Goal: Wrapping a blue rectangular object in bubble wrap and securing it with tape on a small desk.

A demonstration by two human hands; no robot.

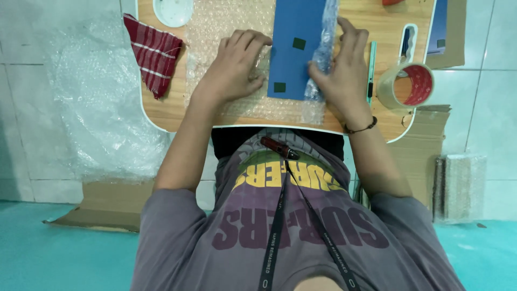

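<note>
Your grey shirt fills the near view; past it, on the small wooden table, your left hand presses flat, fingers together, on the bubble wrap. Your right hand has its fingers pinched on the wrap's folded edge over the blue board. Keep that fold taut and square; a tape roll sits just right.
</note>
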